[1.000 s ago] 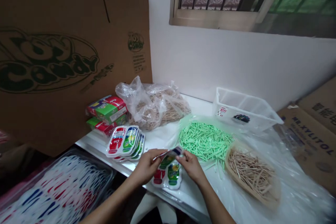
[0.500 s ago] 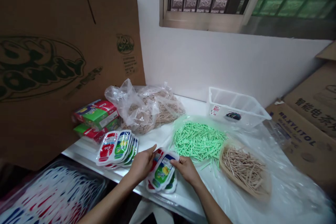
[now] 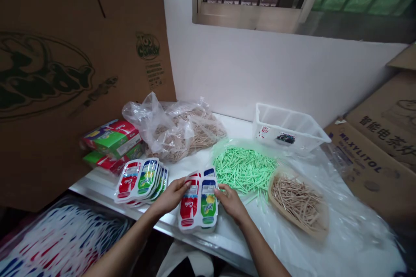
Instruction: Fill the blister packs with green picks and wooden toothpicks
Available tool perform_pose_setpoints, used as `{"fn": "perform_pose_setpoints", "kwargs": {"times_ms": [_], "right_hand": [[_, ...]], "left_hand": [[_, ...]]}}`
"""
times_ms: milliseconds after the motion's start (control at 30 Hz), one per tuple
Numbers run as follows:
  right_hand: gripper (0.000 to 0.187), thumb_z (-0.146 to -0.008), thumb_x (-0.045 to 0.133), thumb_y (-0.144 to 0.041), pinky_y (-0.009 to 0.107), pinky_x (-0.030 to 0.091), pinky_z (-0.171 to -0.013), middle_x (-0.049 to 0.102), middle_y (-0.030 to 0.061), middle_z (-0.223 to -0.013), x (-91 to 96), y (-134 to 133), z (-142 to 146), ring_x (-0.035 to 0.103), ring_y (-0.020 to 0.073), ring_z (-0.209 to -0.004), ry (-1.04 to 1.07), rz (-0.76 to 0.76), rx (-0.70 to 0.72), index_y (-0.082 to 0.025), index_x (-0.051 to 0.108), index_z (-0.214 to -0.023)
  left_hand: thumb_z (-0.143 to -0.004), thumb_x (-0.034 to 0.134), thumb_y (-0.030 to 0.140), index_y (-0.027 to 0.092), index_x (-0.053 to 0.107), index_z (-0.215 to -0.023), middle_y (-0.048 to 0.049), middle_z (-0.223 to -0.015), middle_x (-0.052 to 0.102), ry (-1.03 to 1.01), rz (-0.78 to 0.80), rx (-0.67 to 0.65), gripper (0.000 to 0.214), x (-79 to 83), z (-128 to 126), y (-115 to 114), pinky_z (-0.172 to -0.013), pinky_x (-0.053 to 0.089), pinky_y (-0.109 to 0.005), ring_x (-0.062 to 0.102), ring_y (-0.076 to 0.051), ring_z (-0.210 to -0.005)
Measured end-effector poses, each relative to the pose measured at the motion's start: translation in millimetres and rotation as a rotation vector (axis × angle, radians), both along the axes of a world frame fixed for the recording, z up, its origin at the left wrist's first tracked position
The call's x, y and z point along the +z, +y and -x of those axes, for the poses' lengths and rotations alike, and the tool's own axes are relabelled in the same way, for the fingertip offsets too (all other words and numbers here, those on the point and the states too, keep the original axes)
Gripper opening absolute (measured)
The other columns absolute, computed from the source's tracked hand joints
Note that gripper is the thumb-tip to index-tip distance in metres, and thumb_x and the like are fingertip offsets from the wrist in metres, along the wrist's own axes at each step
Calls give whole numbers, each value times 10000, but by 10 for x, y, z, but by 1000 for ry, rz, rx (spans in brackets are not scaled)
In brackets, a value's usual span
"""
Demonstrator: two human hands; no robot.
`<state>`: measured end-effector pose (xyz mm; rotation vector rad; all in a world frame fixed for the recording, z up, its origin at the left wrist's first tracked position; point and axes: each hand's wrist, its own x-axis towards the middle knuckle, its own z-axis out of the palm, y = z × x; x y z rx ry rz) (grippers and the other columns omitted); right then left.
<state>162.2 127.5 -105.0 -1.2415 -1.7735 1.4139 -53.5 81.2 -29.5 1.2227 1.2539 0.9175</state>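
My left hand (image 3: pixel 172 195) pinches the left edge of a bottle-shaped twin candy pack (image 3: pixel 197 207), printed red cola on one side and green-blue lemon on the other. On its opposite edge, my right hand (image 3: pixel 232 203) has thumb and fingers closed. Under this pack lies at least one more pack (image 3: pixel 209 172), its top showing past the far edge. Left of my hands, a fanned stack of similar packs (image 3: pixel 138 181) rests on the white table (image 3: pixel 169 220).
Two red-and-green boxes (image 3: pixel 113 138) stand behind the stack. Around the table are a plastic bag of brown sticks (image 3: pixel 185 132), green sticks (image 3: pixel 243 166), a tub of brown sticks (image 3: pixel 297 201) and a clear bin (image 3: pixel 286 127). Lower left is a container of packs (image 3: pixel 61 238); cartons (image 3: pixel 136 73) flank the table.
The twin pack has turned from tilted to nearly upright, its cola side now fully facing me. My right hand's fingers have shifted along its edge. The whole view has swung slightly.
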Motion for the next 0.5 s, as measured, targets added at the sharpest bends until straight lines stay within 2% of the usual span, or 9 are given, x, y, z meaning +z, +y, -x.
{"fn": "perform_pose_setpoints", "kwargs": {"times_ms": [67, 133, 200, 267, 333, 400, 467, 500], "right_hand": [[429, -815, 437, -563, 201, 305, -478, 443, -48, -549, -27, 13, 3, 398, 96, -503, 5, 23, 22, -164, 563, -722], [456, -803, 446, -570, 201, 270, -456, 376, -61, -498, -64, 8, 8, 345, 85, -470, -14, 36, 35, -168, 509, -596], [473, -801, 445, -566, 203, 243, -450, 340, -65, -476, -98, -22, 9, 317, 81, -460, -39, 38, 42, -171, 480, -542], [480, -799, 450, -558, 209, 231, -458, 344, -60, -470, -104, -72, -4, 324, 85, -467, -72, 19, 33, -169, 487, -520], [425, -779, 498, -544, 216, 238, -477, 385, -53, -481, -61, -123, -29, 366, 101, -491, -112, -19, -2, -163, 560, -600], [402, -739, 570, -536, 222, 261, -494, 440, -50, -501, 39, -154, -58, 421, 123, -515, -163, -52, -66, -155, 625, -854], [576, -718, 604, -542, 225, 297, -500, 474, -54, -515, 178, -148, -79, 451, 136, -515, -155, -42, -95, -143, 550, -1130], [627, -721, 600, -550, 227, 316, -502, 486, -54, -520, 249, -132, -86, 457, 137, -511, -116, -24, -82, -140, 517, -1187]], "left_hand": [[-833, 455, 492, 160, 570, -1190, -76, -1020, 694, 124, -43, 18, 501, -56, -4, -7, -837, 472, -350, 631, -246, -926], [-859, 407, 464, 175, 531, -1243, -87, -1109, 662, 348, -99, 85, 496, -130, 24, -22, -913, 426, -358, 591, -257, -1043], [-877, 366, 432, 167, 485, -1289, -111, -1191, 618, 551, -117, 161, 504, -186, 70, -39, -962, 383, -372, 545, -267, -1126], [-885, 341, 412, 149, 471, -1298, -128, -1243, 579, 643, -129, 228, 506, -180, 115, -58, -977, 369, -381, 520, -272, -1159], [-889, 336, 413, 151, 495, -1273, -116, -1253, 573, 621, -182, 280, 491, -90, 138, -80, -978, 373, -366, 522, -260, -1154], [-887, 355, 436, 169, 539, -1220, -90, -1185, 620, 509, -224, 289, 465, 59, 122, -103, -945, 407, -343, 564, -244, -1084], [-877, 388, 454, 178, 580, -1157, -73, -1069, 670, 323, -189, 231, 437, 213, 57, -120, -881, 453, -326, 610, -227, -971], [-873, 403, 459, 175, 595, -1128, -68, -1009, 686, 215, -145, 184, 427, 273, 6, -123, -848, 472, -322, 624, -220, -919]]}}
